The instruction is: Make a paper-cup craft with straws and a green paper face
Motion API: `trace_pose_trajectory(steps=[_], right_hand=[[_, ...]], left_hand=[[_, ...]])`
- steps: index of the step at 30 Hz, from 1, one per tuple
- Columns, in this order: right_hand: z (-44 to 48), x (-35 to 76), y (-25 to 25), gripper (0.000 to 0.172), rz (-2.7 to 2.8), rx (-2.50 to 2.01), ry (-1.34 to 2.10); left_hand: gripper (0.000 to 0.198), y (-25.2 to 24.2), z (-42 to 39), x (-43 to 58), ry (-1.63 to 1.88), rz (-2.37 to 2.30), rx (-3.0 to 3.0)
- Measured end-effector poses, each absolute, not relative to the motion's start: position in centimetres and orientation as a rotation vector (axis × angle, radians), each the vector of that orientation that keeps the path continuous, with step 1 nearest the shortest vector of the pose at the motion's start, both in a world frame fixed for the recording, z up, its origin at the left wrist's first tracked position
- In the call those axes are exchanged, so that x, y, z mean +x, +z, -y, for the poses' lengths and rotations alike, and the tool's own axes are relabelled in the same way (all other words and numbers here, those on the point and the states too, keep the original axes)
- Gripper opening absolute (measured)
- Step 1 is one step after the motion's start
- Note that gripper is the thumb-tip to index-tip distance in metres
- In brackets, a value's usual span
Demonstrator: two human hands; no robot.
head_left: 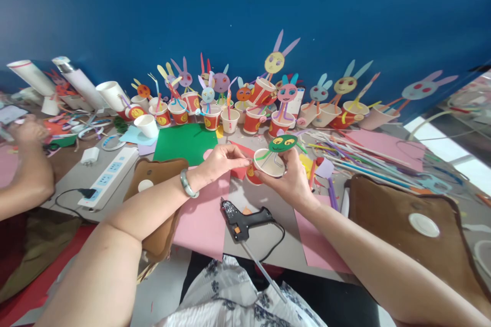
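A paper cup (pixel 269 164) with red on its side is held in my right hand (pixel 293 179), whose fingers wrap round its right side. A green paper face (pixel 283 143) with yellow eyes stands over the cup, with green strips and thin stems joined to it. My left hand (pixel 222 163) is at the cup's left side, its thumb and forefinger pinched near the rim; what they hold is too small to make out. Below both hands a black glue gun (pixel 243 220) lies on the table, nozzle to the upper left, a glue stick out of its back.
Several cups with paper rabbit figures (pixel 274 63) line the blue wall. Green paper (pixel 186 144), a power strip (pixel 111 176) and a brown pouch (pixel 406 225) lie around. Coloured strips (pixel 356 163) are at right. Another person's arm (pixel 28 163) is at far left.
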State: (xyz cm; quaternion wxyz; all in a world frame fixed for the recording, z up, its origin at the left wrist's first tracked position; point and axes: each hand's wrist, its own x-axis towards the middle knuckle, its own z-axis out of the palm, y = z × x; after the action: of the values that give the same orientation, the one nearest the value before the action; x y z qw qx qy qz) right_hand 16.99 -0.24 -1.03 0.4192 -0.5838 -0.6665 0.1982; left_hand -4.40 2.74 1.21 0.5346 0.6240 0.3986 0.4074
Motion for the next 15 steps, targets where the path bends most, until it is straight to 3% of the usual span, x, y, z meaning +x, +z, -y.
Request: trace_pose_trajectory(steps=[15], right_hand=[[0.75, 16.60, -0.84, 0.063, 1.677, -1.432, 0.430]], left_hand=[[0.025, 1.14, -2.24, -3.93, 1.067, -0.927, 1.539]])
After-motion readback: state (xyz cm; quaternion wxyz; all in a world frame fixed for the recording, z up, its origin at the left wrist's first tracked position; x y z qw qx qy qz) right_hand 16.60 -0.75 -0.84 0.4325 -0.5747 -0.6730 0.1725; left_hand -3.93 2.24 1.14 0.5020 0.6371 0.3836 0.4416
